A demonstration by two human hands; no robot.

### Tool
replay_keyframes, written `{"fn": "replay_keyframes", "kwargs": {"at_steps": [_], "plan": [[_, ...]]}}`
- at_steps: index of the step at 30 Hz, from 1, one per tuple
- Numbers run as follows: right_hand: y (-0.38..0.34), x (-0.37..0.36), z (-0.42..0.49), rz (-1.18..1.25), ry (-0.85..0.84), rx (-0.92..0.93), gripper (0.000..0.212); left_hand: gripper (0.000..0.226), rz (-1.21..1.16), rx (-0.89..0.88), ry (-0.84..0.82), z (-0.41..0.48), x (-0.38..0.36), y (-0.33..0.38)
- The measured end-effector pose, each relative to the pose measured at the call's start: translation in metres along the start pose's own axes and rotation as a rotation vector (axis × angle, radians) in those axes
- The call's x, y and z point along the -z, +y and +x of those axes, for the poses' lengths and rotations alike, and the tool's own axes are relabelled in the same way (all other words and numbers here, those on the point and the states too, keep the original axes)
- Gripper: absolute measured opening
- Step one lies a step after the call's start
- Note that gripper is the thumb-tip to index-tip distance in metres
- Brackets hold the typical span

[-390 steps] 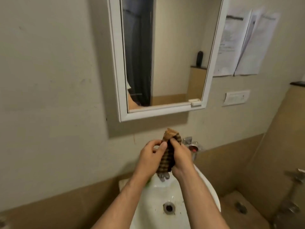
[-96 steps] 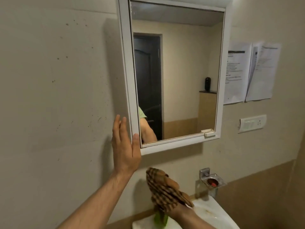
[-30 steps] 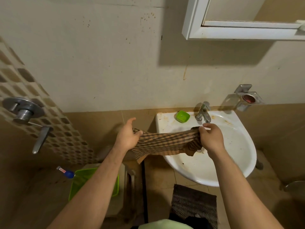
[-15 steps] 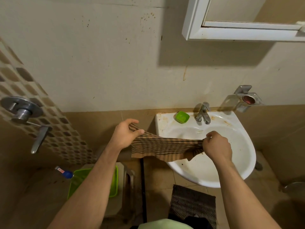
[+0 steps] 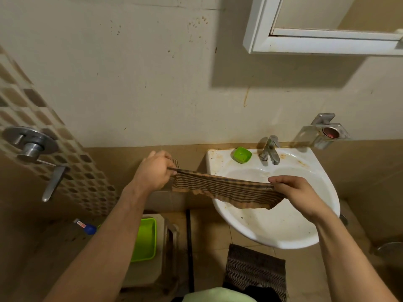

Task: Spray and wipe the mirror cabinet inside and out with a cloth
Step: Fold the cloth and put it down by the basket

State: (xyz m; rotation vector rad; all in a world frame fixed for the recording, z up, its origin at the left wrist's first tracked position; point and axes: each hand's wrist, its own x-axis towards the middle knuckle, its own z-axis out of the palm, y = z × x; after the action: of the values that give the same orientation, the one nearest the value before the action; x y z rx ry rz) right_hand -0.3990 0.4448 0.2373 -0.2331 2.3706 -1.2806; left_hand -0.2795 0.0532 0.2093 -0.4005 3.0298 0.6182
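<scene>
A brown checked cloth (image 5: 220, 188) is stretched flat between my two hands, low over the left part of the white sink (image 5: 290, 234). My left hand (image 5: 152, 173) pinches its left end, left of the sink rim. My right hand (image 5: 298, 192) grips the right end above the basin. Only the bottom corner of the white mirror cabinet (image 5: 259, 29) shows at the top right, its door shut. No spray bottle is clearly visible.
A tap (image 5: 270, 151) and a small green dish (image 5: 242, 155) sit on the sink's back ledge. A metal soap holder (image 5: 327, 132) juts from the wall at right. A green tray (image 5: 145, 238) on a stool, a blue-capped bottle (image 5: 86, 227) and a floor mat (image 5: 255, 269) lie below.
Earlier my left hand was on the cabinet's side with the cloth bunched in my right. Since then my view dropped to the sink, and both hands have pulled the cloth wider apart.
</scene>
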Motion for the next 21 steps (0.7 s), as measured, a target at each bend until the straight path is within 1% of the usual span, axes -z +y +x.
{"fn": "replay_keyframes", "kwargs": {"at_steps": [2,3,4,5,6,7,9,10,11,13,15,18,21], "plan": [[-0.003,0.004,-0.005,-0.237,-0.057,0.075,0.013,0.013,-0.028,-0.013,0.030,0.002,0.004,-0.003],[-0.004,0.005,-0.005,-0.351,-0.053,0.093,0.009,0.011,-0.104,-0.023,0.042,0.003,0.005,-0.004],[-0.005,0.007,-0.005,-0.424,-0.008,0.112,0.007,0.009,-0.224,-0.031,0.049,0.004,0.006,-0.005],[-0.004,0.008,-0.004,-0.444,0.062,0.136,0.010,0.007,-0.360,-0.029,0.053,0.004,0.007,-0.006],[-0.003,0.010,-0.003,-0.389,0.128,0.150,0.014,0.007,-0.478,-0.013,0.055,0.005,0.007,-0.007],[-0.003,0.012,-0.001,-0.252,0.174,0.146,0.015,0.012,-0.561,0.012,0.070,0.004,0.007,-0.008],[-0.006,0.012,0.002,0.128,0.200,0.084,0.015,0.025,-0.641,0.067,0.137,0.003,0.005,-0.009],[-0.007,0.010,0.004,0.257,0.209,0.050,0.019,0.027,-0.662,0.098,0.176,0.003,0.003,-0.009],[-0.009,0.006,0.006,0.294,0.231,0.020,0.020,0.026,-0.674,0.134,0.201,0.004,-0.001,-0.007],[-0.014,-0.007,0.010,0.255,0.265,-0.019,0.016,0.024,-0.678,0.226,0.213,0.006,-0.009,0.000],[-0.022,-0.028,0.014,0.212,0.271,-0.060,0.017,0.029,-0.660,0.288,0.200,0.008,-0.018,0.013],[-0.038,-0.068,0.012,0.164,0.197,-0.070,0.026,0.029,-0.694,0.305,0.105,0.006,-0.028,0.037],[-0.054,-0.111,0.003,0.077,0.097,0.010,0.033,0.024,-0.781,0.256,0.012,-0.002,-0.036,0.061]]}}
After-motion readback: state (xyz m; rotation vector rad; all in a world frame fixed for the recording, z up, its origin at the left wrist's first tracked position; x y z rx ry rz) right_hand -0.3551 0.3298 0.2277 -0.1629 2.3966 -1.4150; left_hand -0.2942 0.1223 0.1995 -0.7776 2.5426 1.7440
